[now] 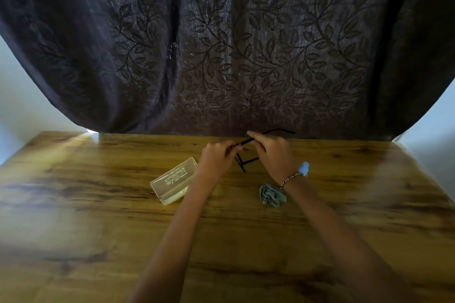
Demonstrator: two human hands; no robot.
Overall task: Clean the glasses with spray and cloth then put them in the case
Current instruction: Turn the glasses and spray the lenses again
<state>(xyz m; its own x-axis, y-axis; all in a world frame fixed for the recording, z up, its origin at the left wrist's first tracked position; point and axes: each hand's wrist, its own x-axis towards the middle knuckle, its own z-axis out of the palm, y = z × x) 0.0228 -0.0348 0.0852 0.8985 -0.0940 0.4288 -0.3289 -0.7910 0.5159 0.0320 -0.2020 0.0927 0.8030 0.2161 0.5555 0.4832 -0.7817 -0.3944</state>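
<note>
Left hand [216,158] and right hand [273,153] pinch black glasses [249,161]. Case [175,179] just beside left hand, long axis diagonal. Cloth [270,195] under right wrist.

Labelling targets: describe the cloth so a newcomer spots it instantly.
On the wooden table, look on the near side of the right hand, beside its braceleted wrist. The cloth lies there crumpled. It is the only soft, grey-blue thing; the case to its left is a rigid pale box.
</note>
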